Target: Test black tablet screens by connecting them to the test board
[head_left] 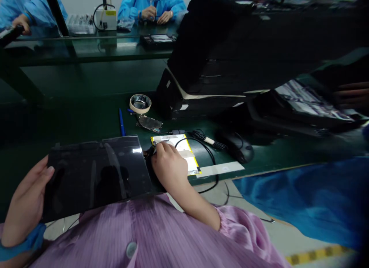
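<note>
A glossy black tablet [95,175] lies tilted at the table's near edge, over my lap. My left hand [27,200] grips its left edge, fingers wrapped round it. My right hand [168,166] is closed at the tablet's right edge, fingertips pinched on a small black plug or cable end that I cannot name for sure. Under that hand lies a white sheet with yellow edges [184,152]. A black cable [207,160] loops beside it.
A tape roll [140,103], a blue pen [122,122], a small circuit board [150,124] and a black mouse [239,147] lie on the green table [86,118]. Large black equipment [230,60] looms at right. Other people in blue coats work across the far bench.
</note>
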`<control>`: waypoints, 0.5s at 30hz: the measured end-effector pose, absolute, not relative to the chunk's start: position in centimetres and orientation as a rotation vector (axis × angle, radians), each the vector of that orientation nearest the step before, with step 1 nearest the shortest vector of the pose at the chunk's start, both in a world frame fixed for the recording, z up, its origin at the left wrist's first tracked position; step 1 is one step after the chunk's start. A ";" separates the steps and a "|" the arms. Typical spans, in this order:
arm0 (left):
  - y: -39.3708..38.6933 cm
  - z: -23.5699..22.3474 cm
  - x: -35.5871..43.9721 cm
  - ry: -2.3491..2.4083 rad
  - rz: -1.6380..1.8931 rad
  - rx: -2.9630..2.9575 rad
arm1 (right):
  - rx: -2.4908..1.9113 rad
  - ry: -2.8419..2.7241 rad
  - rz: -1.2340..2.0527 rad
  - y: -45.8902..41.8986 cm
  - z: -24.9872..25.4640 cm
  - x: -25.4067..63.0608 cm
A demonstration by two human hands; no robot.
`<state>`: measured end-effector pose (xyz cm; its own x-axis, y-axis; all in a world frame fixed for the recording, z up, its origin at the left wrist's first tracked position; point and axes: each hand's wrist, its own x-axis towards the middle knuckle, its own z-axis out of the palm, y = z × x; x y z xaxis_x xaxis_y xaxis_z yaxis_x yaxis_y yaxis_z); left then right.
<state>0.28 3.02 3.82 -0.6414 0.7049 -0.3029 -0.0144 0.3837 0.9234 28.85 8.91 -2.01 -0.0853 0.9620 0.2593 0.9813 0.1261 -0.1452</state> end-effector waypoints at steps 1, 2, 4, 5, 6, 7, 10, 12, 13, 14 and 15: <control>3.0 3.8 0.2 1.932 1.308 0.610 | -1.891 -2.123 -0.082 8.9 -2.0 29.2; 2.9 3.8 0.2 1.914 1.308 0.628 | -1.885 -2.129 -0.071 8.9 -2.0 29.8; 2.8 3.7 0.1 1.872 1.301 0.654 | -1.841 -2.085 -0.007 8.7 -1.6 31.2; 2.8 3.6 0.1 1.869 1.299 0.660 | -1.794 -2.031 0.050 8.5 -1.4 32.0; 2.8 3.6 0.1 1.880 1.297 0.663 | -1.738 -1.973 0.118 8.2 -1.2 32.6; 2.8 3.6 0.1 1.903 1.293 0.661 | -1.683 -1.921 0.188 8.0 -1.1 33.1; 2.9 3.8 0.4 1.969 1.260 0.641 | -1.604 -1.894 0.311 7.3 -1.3 33.3; 3.0 3.9 0.6 1.995 1.259 0.623 | -1.618 -1.919 0.275 7.2 -1.8 32.9; 3.0 4.0 0.7 2.013 1.258 0.615 | -1.623 -1.921 0.241 7.2 -2.0 32.6; 3.0 4.0 0.8 2.027 1.250 0.610 | -1.625 -1.922 0.211 7.2 -2.3 32.3; 3.1 4.1 0.8 2.038 1.238 0.606 | -1.627 -1.923 0.190 7.2 -2.5 32.2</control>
<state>0.85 3.05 4.10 -0.6691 0.6795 -0.3010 0.0459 0.4420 0.8958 32.16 7.23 -2.45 -0.0627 0.9342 0.3512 0.8471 0.2359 -0.4761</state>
